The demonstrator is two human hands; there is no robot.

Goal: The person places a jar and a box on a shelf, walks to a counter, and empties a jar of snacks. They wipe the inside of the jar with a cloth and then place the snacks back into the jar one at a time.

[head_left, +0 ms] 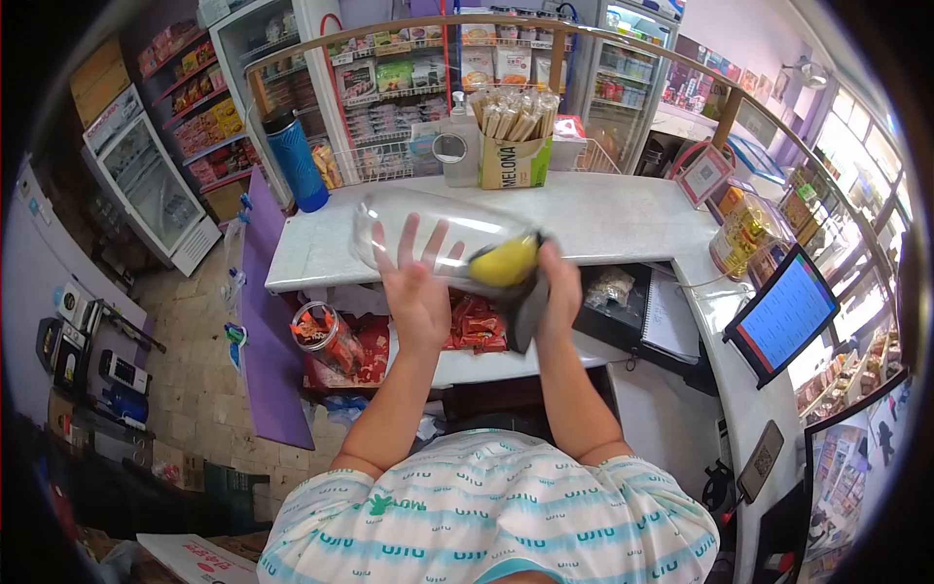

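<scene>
A large clear jar (438,222), blurred by motion, is tilted on its side above the counter's inner edge. My left hand (416,292) supports it, with its spread fingers showing through the transparent wall. At the jar's right end, my right hand (556,292) is closed on that end. A yellow patch (506,261) and a dark grey piece (527,316) are there too; smearing hides whether they are a lid, a cloth or something else. On the shelf below are red packets (479,326) and another clear jar (326,336) with red-orange wrapped pieces in it.
The white counter (603,209) curves around me. It bears a blue bottle (296,161), a Melona box (514,161) of wrapped sticks, a gold tin (744,238) and a tablet screen (783,313). A notebook (671,316) lies at right; a purple panel (277,321) stands at left.
</scene>
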